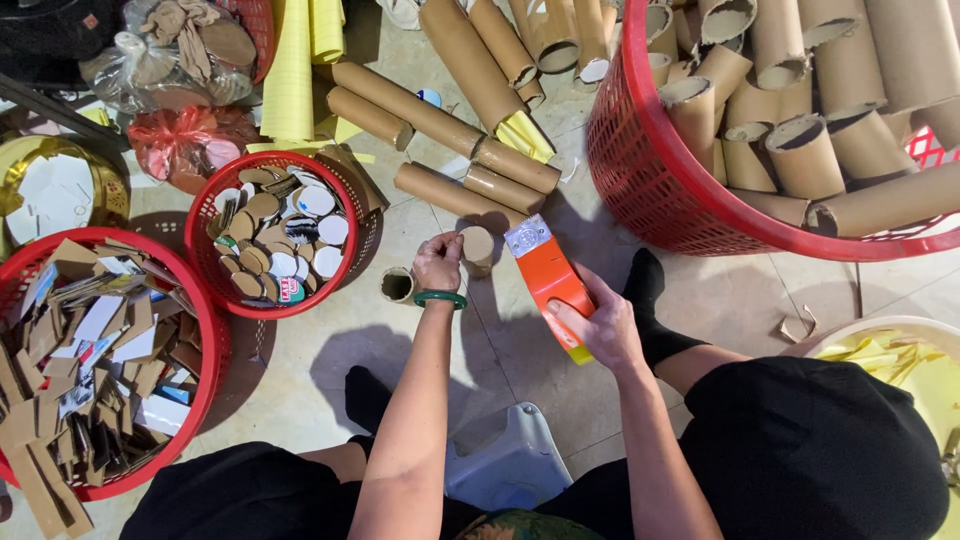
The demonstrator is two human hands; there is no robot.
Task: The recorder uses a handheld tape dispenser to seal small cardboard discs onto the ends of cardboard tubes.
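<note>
My left hand [437, 263], with a green bangle on the wrist, holds a short cardboard tube [477, 246] upright on the tiled floor. My right hand [598, 328] grips an orange hand tool [549, 283] with a silver metal head; the head points at the tube and sits just to its right. Another short tube [397, 285], open end up, stands on the floor left of my left hand.
A big red basket [650, 180] of cardboard tubes stands at the upper right. Long tubes [440, 120] lie on the floor ahead. A small red basket [352, 250] of round discs and a larger one [205, 330] of cardboard scraps sit at left. A grey stool [505, 460] is under me.
</note>
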